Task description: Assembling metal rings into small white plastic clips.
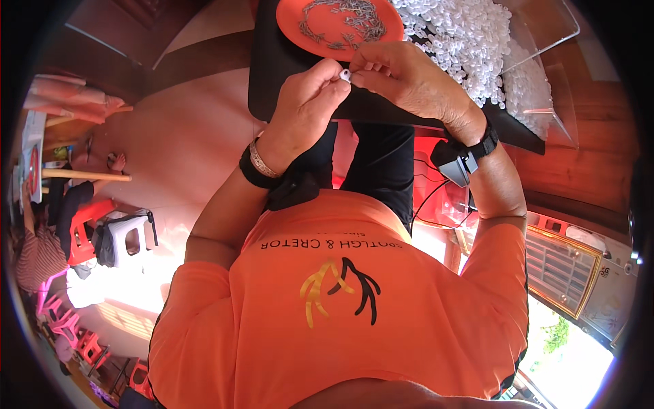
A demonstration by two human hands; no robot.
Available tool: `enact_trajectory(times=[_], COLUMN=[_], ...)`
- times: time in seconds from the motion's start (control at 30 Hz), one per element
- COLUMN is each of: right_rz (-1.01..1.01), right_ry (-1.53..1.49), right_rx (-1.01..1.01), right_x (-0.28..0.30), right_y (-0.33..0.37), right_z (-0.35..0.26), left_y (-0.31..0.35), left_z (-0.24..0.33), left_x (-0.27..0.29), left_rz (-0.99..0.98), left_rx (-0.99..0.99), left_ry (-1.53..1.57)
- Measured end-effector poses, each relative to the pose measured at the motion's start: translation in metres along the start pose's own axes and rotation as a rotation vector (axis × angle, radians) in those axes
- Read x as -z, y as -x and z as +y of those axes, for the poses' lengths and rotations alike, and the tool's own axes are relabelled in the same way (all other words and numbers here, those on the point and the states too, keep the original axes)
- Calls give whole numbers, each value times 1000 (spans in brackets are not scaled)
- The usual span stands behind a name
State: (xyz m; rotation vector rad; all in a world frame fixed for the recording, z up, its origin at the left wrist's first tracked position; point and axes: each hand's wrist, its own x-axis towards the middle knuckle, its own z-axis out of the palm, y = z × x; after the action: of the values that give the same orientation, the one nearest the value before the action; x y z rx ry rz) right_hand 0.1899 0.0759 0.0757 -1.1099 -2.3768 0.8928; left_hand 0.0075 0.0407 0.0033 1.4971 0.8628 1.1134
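Looks like a white clip [345,76] is being pinched by the left hand [308,103] and met by the right hand's [407,80] closed grip, contents hidden, so steady lining-up's probably being needed next.

The black tabletop [269,92] carries an orange plate [287,33] near its left edge and a heap of small white pieces [466,48] toward its right edge.

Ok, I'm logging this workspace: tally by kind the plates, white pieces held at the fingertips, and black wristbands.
Orange plate: 1
White plastic clip, held: 1
Black wristbands: 2
Total: 4
The grey nails and piled white clips overlap too much to count.
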Motion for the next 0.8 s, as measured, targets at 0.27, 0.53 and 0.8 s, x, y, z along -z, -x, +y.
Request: enact_trajectory(times=[0.27, 0.53, 0.8], right_rz=[-66, 88, 8], right_ry=[166, 388, 974], right_rx=[109, -318, 37], right_x=[-3, 9, -2], right_y=[-6, -54, -91], right_z=[-1, 14, 50], left_y=[0, 0, -3], left_z=[-9, -8, -6], left_x=[8, 13, 9], left_rz=[-80, -7, 13], left_rx=[52, 113, 152], left_ry=[57, 213, 281])
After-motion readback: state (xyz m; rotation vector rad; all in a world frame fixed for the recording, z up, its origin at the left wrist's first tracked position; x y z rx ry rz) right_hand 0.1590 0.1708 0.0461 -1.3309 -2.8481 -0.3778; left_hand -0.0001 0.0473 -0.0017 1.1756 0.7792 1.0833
